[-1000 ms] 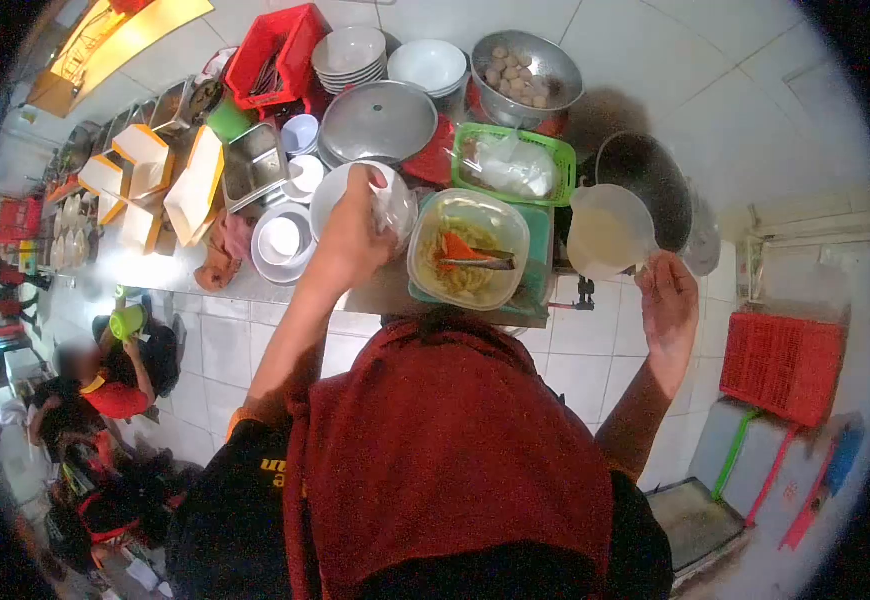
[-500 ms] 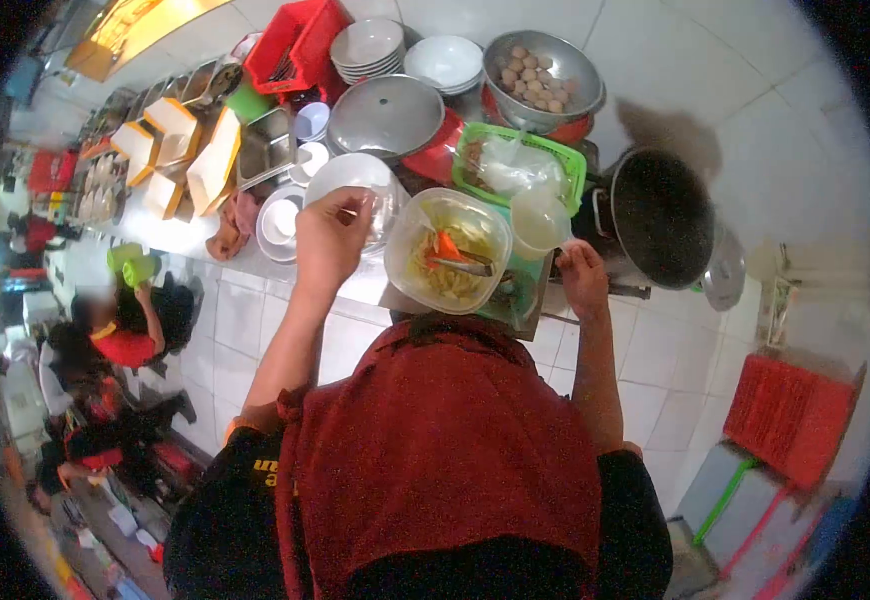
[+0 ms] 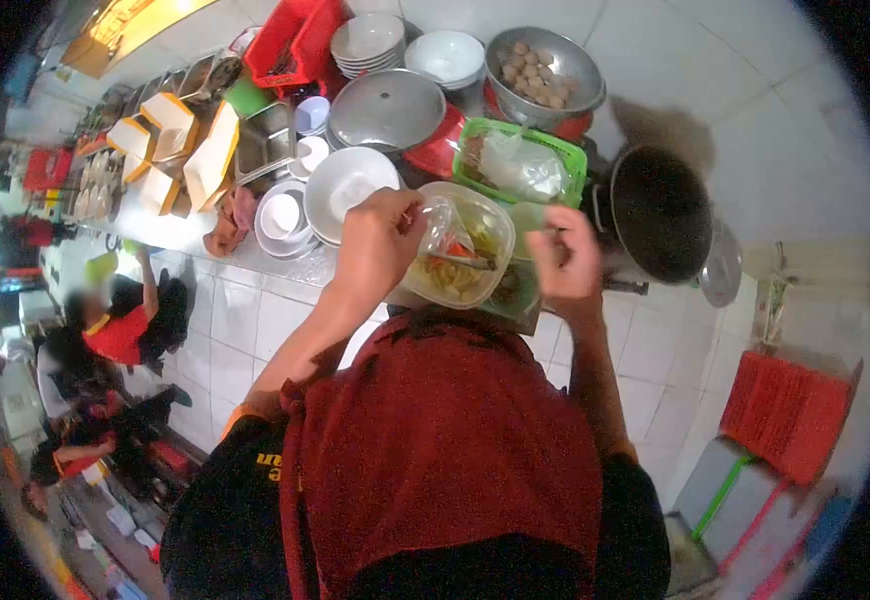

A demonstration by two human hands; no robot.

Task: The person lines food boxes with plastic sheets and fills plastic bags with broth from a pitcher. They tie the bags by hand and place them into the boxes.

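My left hand holds a small clear plastic bag by its top, above a clear round container of yellow noodles with tongs and an orange piece inside. My right hand grips the handle of a translucent plastic jug and holds it right beside the bag, over the container's right edge. The container rests on a green tray at the counter's front edge.
A dark pot stands to the right. Behind are a green basket with bagged food, a metal bowl of meatballs, a steel lid, stacked white bowls, a red crate. People crouch at lower left.
My right hand has brought the jug from beside the pot over to the noodle container. My left hand has moved the bag from the white bowl to meet it.
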